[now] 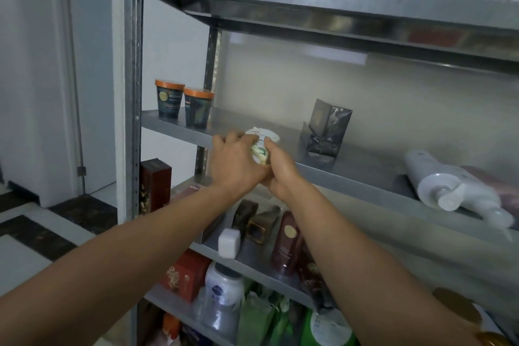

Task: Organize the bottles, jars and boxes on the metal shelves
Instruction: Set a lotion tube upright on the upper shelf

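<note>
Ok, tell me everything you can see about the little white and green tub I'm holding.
The tub is small, white, with green and yellowish print on its side and a pale top with faint marks; the material is too blurred to tell. It is tilted. The left hand grips its left side, the right hand its lower right. It is at the front edge of the middle shelf, between the orange-lidded cups and the dark box; whether it touches the shelf is unclear.

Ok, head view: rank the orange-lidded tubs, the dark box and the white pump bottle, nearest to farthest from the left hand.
1. Orange-lidded tubs, just up and left of the left hand.
2. Dark box, to its right, toward the back.
3. White pump bottle, lying at the far right.
</note>
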